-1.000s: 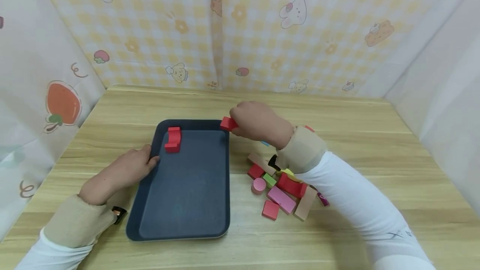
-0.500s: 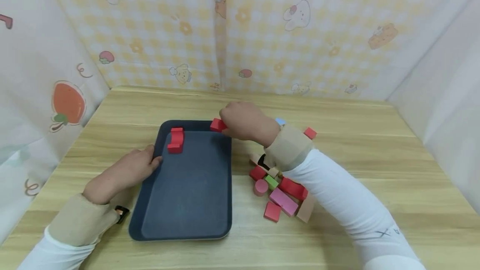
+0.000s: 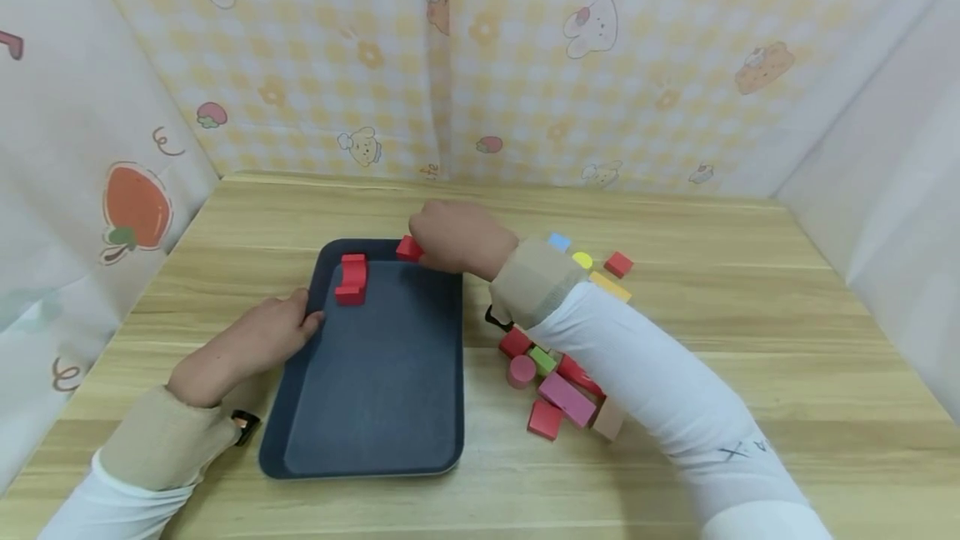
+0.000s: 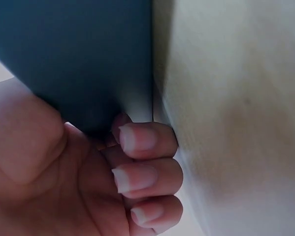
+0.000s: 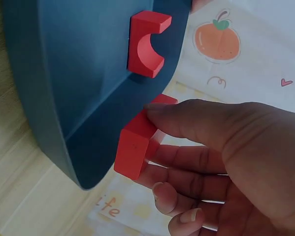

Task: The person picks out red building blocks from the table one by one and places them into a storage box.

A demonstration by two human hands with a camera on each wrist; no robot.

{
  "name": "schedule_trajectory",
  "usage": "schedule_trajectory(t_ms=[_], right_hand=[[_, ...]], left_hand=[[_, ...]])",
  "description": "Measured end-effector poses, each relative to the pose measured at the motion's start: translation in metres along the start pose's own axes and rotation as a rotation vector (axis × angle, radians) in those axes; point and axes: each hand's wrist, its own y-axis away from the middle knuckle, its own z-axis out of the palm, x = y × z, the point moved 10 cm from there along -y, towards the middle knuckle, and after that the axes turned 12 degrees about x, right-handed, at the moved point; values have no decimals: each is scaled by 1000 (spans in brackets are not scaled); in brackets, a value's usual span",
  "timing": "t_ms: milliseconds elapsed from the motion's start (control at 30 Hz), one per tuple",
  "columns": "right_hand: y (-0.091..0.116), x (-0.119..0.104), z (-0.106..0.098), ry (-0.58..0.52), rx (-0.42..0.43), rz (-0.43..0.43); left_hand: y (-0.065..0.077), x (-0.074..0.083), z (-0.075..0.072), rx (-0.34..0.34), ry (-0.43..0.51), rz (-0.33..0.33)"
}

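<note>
My right hand (image 3: 457,236) pinches a red rectangular block (image 5: 132,150) between thumb and fingers, above the far right part of a dark blue-grey tray (image 3: 375,390). In the head view only the left end of that block shows; the hand covers the rest. A red arch block (image 3: 351,280) lies inside the tray at its far left, its curved cutout visible in the right wrist view. My left hand (image 3: 258,344) grips the tray's left rim, the thumb over the edge. From the left wrist camera, its curled fingertips (image 4: 147,177) show beside the tray wall.
Right of the tray lies a pile of wooden blocks, among them a pink block (image 3: 567,400), a pink cylinder (image 3: 522,372) and a green block (image 3: 542,360). Farther back are a red block (image 3: 618,264) and a blue block (image 3: 558,242). My right forearm hides some. A patterned curtain (image 3: 510,65) hangs behind.
My right hand has moved left with the red block, from the tray's far right corner to over its far side. The left hand stays on the rim. Blocks behind the right forearm have come into view.
</note>
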Motion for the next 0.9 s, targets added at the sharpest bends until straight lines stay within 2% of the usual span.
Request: schedule_trajectory(t_ms=[300, 600, 900], right_hand=[[-11, -4, 8, 23, -13, 1], [-21, -18, 28, -8, -66, -12], [-29, -24, 39, 39, -68, -33]], left_hand=[[-1, 0, 0, -2, 16, -11], [1, -2, -1, -14, 21, -33], [1, -2, 0, -30, 32, -42]])
